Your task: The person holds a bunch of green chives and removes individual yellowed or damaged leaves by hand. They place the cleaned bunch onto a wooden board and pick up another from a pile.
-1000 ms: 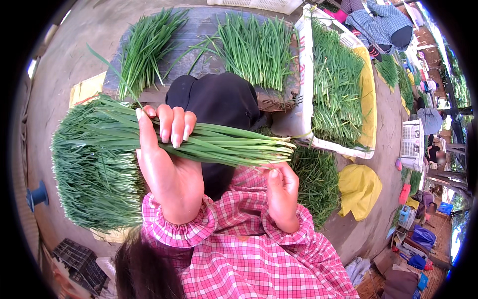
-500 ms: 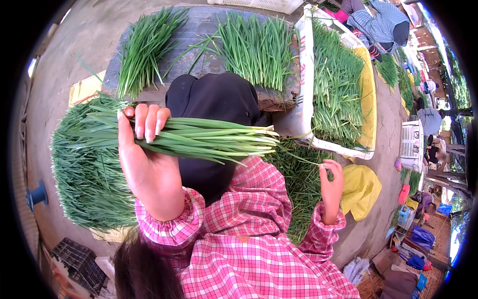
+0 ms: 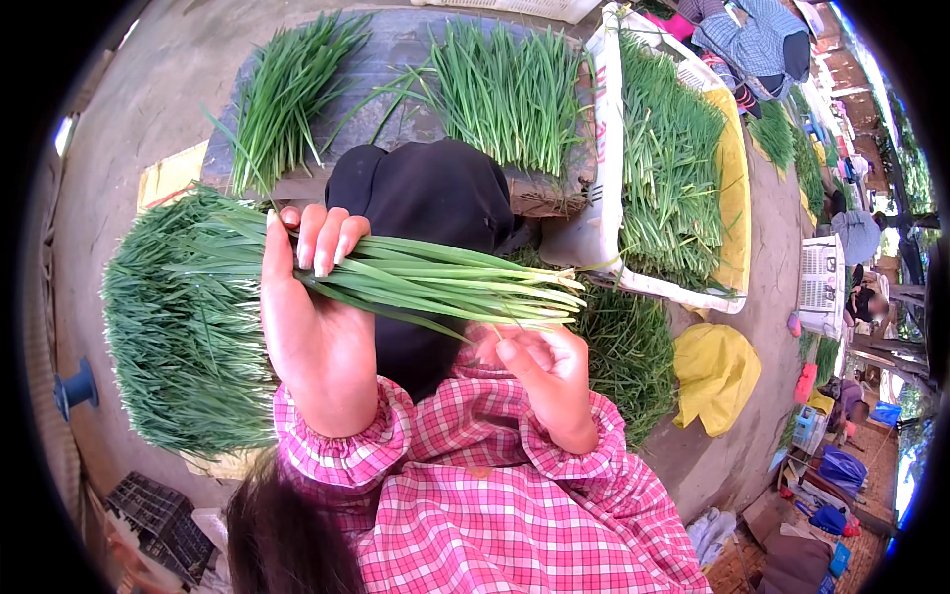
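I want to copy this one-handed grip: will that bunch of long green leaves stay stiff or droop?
The bunch probably droops little: it juts sideways from the left hand, sagging slightly. Likely light, since one hand carries it. Loose stalks might slip; the right hand sits under the cut ends.

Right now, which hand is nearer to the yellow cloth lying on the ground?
The right hand. It sits below the stem ends of the green chive bundle, just left of the yellow cloth. The left hand grips the bundle farther left.
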Demonstrator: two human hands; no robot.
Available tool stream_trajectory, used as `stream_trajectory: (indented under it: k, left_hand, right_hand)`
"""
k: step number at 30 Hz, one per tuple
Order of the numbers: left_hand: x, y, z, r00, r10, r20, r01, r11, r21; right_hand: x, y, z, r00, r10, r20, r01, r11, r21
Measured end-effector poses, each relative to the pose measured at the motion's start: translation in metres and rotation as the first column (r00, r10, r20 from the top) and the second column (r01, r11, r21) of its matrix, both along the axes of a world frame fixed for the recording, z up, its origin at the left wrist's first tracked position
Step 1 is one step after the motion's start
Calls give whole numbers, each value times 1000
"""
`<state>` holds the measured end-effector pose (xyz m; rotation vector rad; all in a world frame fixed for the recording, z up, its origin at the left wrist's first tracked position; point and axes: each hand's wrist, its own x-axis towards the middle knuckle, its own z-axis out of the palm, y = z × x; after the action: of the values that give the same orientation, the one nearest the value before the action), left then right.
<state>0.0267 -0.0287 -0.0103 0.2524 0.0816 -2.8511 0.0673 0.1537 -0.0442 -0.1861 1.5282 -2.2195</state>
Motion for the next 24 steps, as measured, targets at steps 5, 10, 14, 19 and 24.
stream_trajectory:
  k: [5,10,14,19,24]
  left_hand:
    - [0,-1,-2,1000,7,-4,-7,1000,-20]
    - [0,2,0,1000,0,9,0,1000,-26]
    - [1,0,1,1000,5,-1,-5,1000,-1]
    - [2,-3,-1,1000,-17,-5,17,999,44]
    - [2,2,-1,999,-40,20,39,998,50]
  right_hand:
    - [-6,-2,-16,992,-130,2,130,992,8]
    - [-9,-2,-23,926,347,150,-333,937,-106]
    - [-5,-5,-15,952,289,105,-284,957,-60]
    - [-5,1,-18,994,109,17,-107,992,-69]
    - [-7,-4,-14,986,161,50,-156,984,-82]
